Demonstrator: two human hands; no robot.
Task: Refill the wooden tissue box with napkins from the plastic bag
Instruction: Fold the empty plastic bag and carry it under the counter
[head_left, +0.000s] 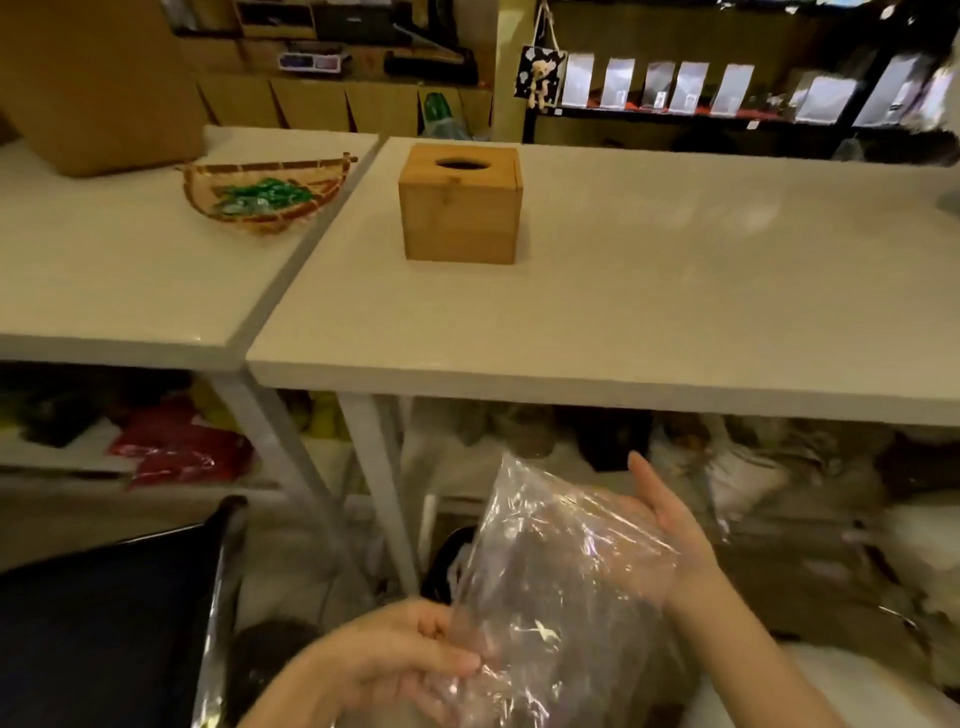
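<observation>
Head view, left to right: a woven basket of green-wrapped bits sits on the left surface, well apart from the work. On the adjoining surface stands the wooden tissue box, upright, lid on, its round top opening dark, with no napkin showing through it. Low in front, below the surface edge, the left hand is closed in a pinch on the lower side of the clear plastic bag. The right hand is open and flat, fingers straight, pressed against the bag's right face rather than gripping it. The film is crumpled and glary; whether napkins are inside I cannot tell.

The step in hand looks like finding and opening the bag's mouth. It would go best with the left pinch kept firm as an anchor while the right fingers slide to the upper edge and part the layers gently, since thin film tears or clings.
</observation>
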